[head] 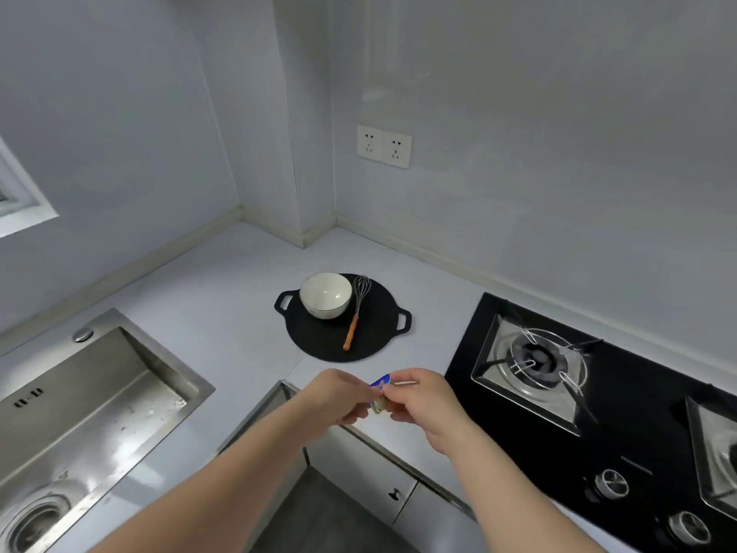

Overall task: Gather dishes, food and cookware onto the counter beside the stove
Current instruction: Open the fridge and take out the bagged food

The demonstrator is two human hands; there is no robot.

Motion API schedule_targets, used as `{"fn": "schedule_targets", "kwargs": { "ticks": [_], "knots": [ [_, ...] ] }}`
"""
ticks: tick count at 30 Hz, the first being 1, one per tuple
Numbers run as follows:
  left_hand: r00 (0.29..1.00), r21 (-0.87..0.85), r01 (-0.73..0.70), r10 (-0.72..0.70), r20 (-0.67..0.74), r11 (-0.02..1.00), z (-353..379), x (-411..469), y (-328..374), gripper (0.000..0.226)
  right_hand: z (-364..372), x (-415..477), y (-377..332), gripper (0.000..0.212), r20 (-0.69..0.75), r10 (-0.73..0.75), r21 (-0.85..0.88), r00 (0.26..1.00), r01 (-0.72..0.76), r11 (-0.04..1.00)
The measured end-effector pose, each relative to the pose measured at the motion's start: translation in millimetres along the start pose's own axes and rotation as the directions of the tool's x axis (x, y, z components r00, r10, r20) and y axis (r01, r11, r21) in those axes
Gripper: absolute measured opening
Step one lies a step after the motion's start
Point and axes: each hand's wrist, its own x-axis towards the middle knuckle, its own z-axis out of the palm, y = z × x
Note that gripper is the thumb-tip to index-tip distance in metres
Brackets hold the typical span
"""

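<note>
A flat black griddle pan (319, 337) with two loop handles lies on the grey counter (223, 297) left of the stove. On it stand a white bowl (326, 294) and a wire whisk (356, 313) with an orange handle. In front of the pan, over the counter's inner corner, my left hand (337, 399) and my right hand (422, 401) meet and pinch a small blue-wrapped item (381, 387) between their fingertips. What the item is stays unclear.
A black gas stove (622, 413) with steel burners and knobs fills the right. A steel sink (79, 405) is set in the counter at the left. White cabinet doors (371, 468) sit below the counter. A double wall socket (383, 146) is above the pan.
</note>
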Motion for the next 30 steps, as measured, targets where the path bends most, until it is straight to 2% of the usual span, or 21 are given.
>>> {"fn": "schedule_targets", "kwargs": {
  "ticks": [4, 7, 12, 14, 16, 18, 20, 23, 26, 28, 29, 30],
  "knots": [
    [0.996, -0.020, 0.086, -0.086, -0.014, 0.996, 11.5, 37.8, 14.1, 0.030, -10.7, 32.8, -1.5, 0.012, -0.073, 0.070, -0.025, 0.995, -0.072, 0.997],
    [0.991, -0.081, 0.133, -0.134, -0.018, 0.988, 15.9, 68.8, 21.0, 0.035, -18.6, 60.3, -2.0, 0.015, -0.132, 0.096, -0.045, 0.987, -0.103, 0.994],
    [0.963, -0.383, 0.256, -0.201, 0.179, 0.887, 14.8, 113.8, 28.3, 0.031, -33.3, 102.9, 4.3, 0.012, -0.231, 0.122, 0.009, 0.965, -0.123, 0.992],
    [0.954, -0.394, 0.287, -0.225, 0.196, 0.873, 14.9, 138.9, 31.8, 0.028, -38.2, 123.0, 9.3, 0.012, -0.296, 0.138, 0.023, 0.945, -0.138, 0.990],
    [0.958, -0.348, 0.282, -0.244, 0.150, 0.894, 17.1, 162.8, 34.7, 0.023, -42.5, 137.7, 12.6, 0.013, -0.396, 0.115, -0.040, 0.911, -0.142, 0.989],
    [0.967, -0.248, 0.245, -0.217, 0.135, 0.937, 21.6, 186.3, 39.6, 0.013, -48.4, 152.1, 17.6, 0.012, -0.461, 0.031, -0.266, 0.887, -0.171, 0.949],
    [0.974, -0.119, 0.177, -0.156, 0.166, 0.977, 28.1, 201.8, 44.7, 0.013, -51.3, 164.4, 22.0, 0.019, -0.431, -0.011, -0.474, 0.902, -0.216, 0.854],
    [0.975, 0.102, 0.140, -0.155, 0.159, 0.985, 36.5, 222.5, 46.3, 0.017, -51.4, 183.5, 33.7, 0.030, -0.423, 0.040, -0.550, 0.905, -0.292, 0.782],
    [0.963, 0.205, 0.134, -0.176, 0.205, 0.970, 43.0, 241.5, 42.4, 0.016, -47.6, 188.7, 42.6, 0.033, -0.428, 0.066, -0.614, 0.901, -0.343, 0.711],
    [0.970, 0.344, 0.001, -0.085, 0.229, 0.939, 46.4, 246.6, 40.7, 0.013, -46.0, 184.7, 46.8, 0.029, -0.397, 0.038, -0.670, 0.917, -0.318, 0.671],
    [0.967, 0.485, -0.118, -0.011, 0.254, 0.867, 46.2, 247.2, 41.4, 0.007, -45.8, 182.3, 49.1, 0.028, -0.379, 0.018, -0.692, 0.925, -0.296, 0.659],
    [0.957, 0.625, -0.232, 0.060, 0.283, 0.746, 44.7, 246.2, 41.6, 0.004, -45.3, 179.4, 51.0, 0.028, -0.360, 0.000, -0.718, 0.933, -0.277, 0.639]
  ]
}}
